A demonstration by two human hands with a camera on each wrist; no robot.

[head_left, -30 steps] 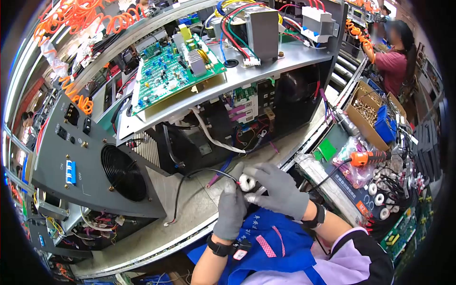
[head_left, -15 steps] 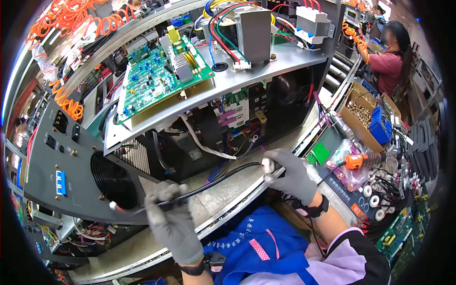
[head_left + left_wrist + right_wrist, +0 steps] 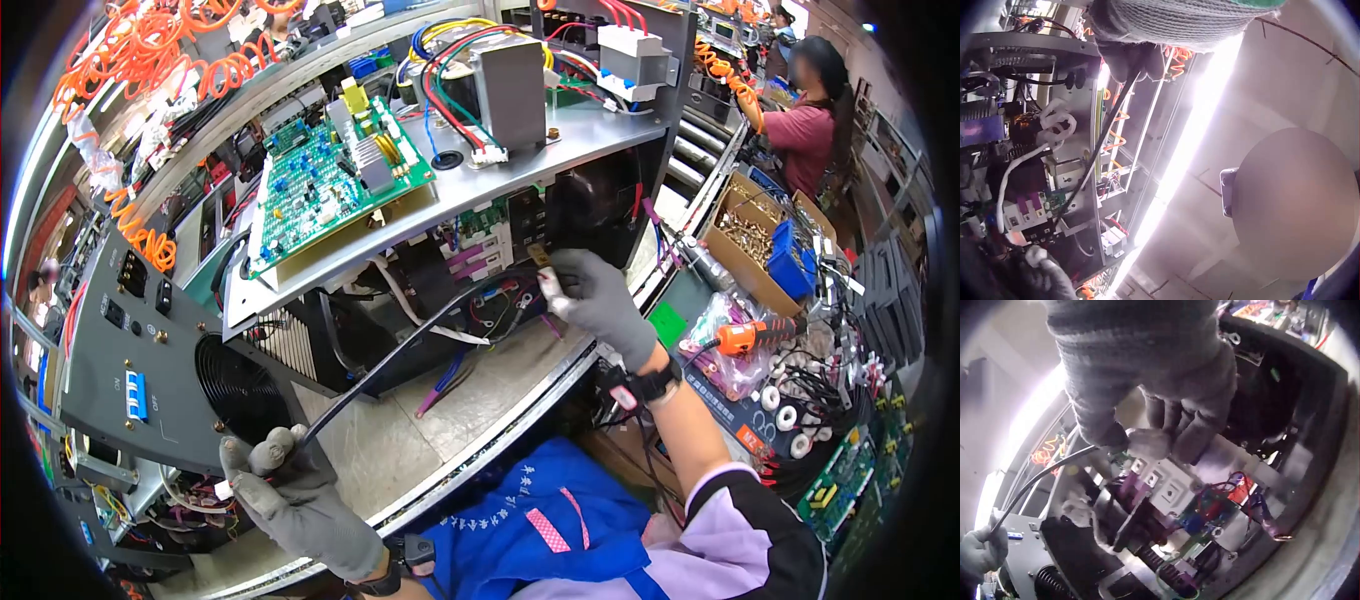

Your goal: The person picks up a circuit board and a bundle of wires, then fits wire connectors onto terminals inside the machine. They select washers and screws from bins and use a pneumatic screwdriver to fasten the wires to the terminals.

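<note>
A black cable [image 3: 385,370] stretches between the two gloved hands, across the front of an electronics cabinet [image 3: 600,205]. My left hand [image 3: 305,510] grips it near one end at the lower left, where a small white tip [image 3: 223,490] pokes out by the fingers. In the left wrist view the cable runs down from the curled fingers. My right hand [image 3: 605,305] pinches a white ring [image 3: 553,288] at the other end of the cable, close to a brass-coloured piece [image 3: 540,255] inside the cabinet. Seen from the right wrist, its fingers are over white terminal blocks [image 3: 1169,490].
Above the cabinet opening, a metal shelf [image 3: 480,195] carries a green circuit board [image 3: 325,190] and a transformer [image 3: 510,90]. A grey panel [image 3: 100,370] with a fan stands left. At right are a box of screws [image 3: 745,220], an orange-handled tool [image 3: 755,335] and white rings [image 3: 785,420].
The hands were together at the white ring, then drew apart, pulling the cable out between them. My left hand moved lower left; my right hand rose toward the cabinet opening with the ring.
</note>
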